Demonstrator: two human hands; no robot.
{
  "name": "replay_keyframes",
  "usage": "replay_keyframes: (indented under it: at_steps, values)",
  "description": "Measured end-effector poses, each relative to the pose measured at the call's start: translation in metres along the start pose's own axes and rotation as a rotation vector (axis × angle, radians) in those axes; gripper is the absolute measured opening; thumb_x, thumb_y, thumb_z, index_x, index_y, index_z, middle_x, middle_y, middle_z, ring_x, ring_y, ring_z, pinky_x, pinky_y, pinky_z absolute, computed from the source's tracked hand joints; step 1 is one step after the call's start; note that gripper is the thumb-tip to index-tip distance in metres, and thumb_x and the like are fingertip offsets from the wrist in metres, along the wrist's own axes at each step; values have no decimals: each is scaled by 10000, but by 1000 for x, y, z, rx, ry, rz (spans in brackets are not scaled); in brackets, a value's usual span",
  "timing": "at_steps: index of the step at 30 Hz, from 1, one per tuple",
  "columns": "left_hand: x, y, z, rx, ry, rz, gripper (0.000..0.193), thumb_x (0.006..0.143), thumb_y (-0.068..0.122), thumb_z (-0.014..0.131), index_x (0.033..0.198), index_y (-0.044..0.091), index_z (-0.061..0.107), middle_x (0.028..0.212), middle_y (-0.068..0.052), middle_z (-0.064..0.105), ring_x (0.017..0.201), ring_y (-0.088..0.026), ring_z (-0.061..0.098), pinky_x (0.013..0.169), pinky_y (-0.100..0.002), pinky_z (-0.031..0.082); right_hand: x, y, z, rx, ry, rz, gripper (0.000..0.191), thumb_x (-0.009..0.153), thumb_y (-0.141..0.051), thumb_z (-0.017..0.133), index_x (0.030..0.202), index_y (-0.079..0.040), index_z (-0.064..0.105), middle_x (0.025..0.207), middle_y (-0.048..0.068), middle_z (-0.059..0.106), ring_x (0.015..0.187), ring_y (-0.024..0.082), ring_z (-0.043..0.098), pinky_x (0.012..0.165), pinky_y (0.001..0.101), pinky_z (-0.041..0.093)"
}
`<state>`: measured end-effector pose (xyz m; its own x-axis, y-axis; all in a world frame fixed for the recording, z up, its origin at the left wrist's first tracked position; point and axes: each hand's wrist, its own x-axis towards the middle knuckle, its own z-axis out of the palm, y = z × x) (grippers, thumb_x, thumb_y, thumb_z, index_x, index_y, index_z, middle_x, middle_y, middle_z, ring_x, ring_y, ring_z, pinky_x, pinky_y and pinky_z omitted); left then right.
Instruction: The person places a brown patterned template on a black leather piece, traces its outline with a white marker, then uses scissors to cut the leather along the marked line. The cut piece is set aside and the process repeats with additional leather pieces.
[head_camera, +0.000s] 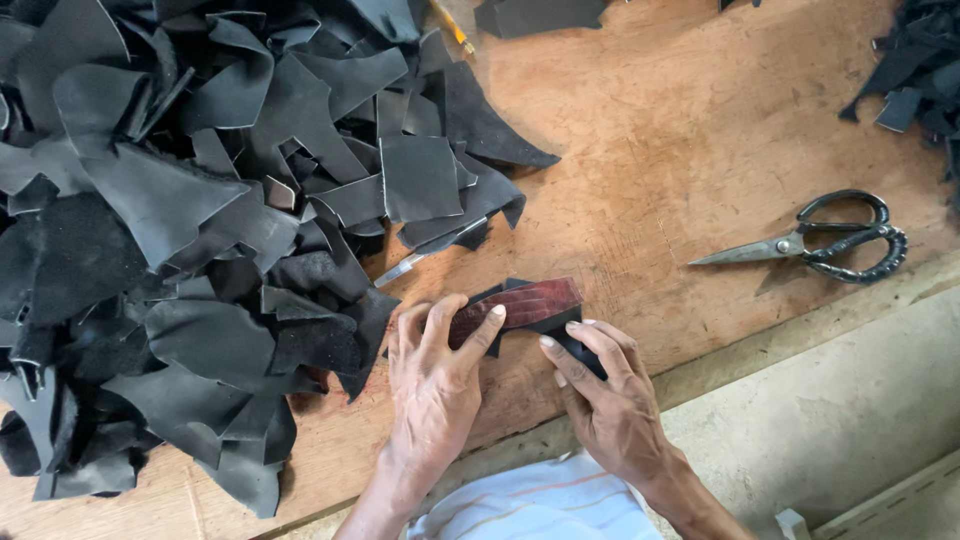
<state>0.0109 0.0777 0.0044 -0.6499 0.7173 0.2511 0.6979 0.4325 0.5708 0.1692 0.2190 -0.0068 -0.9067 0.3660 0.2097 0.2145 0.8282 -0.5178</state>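
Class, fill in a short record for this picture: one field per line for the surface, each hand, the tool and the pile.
surface: wooden table
left hand: presses on a dark red template
right hand: fingers on the black piece under the template
tool: scissors, shut, lying apart to the right
pile: black offcuts heaped on the left
second heap: more black scraps at the top right corner
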Motion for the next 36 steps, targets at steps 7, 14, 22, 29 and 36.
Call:
replay_keyframes:
  at_steps: [7,14,22,29,36]
  values:
    - [1,0,0,-1,-23,-6,525,713,-27,706,1183,196,775,1266,-109,597,1148,-362,535,1000,-501,438,1,6,0,58,40,12,426,856,-14,699,1276,-87,703,1314,134,567,1264,353,550,1055,436,488]
    - [0,1,-1,1,-31,-1,496,738,-4,697,1189,189,773,1263,-121,591,1144,-368,528,993,-506,434,4,3,-7,79,57,46,413,823,11,708,1226,-76,721,1286,137,598,1236,343,577,1027,421,504]
    - [-7,-10,-17,-42,-13,13,463,754,49,662,1173,210,774,1236,-125,595,1171,-367,534,966,-509,441,18,5,-29,17,100,198,231,788,-41,785,1016,-71,763,1098,87,695,1017,245,677,898,350,547]
    - [-21,-28,-38,-126,-57,33,504,757,74,659,1246,167,739,1256,-157,560,1219,-382,501,999,-518,431,51,-24,-63,-67,117,161,147,781,-41,792,917,-64,741,1023,67,705,957,208,696,830,300,549]
    - [-31,-46,-43,-151,-1,65,472,809,55,620,1252,162,742,1294,-155,563,1254,-363,505,1100,-552,373,113,-102,-69,-99,84,31,159,730,-32,805,875,-72,753,1001,54,727,927,171,706,830,303,550]
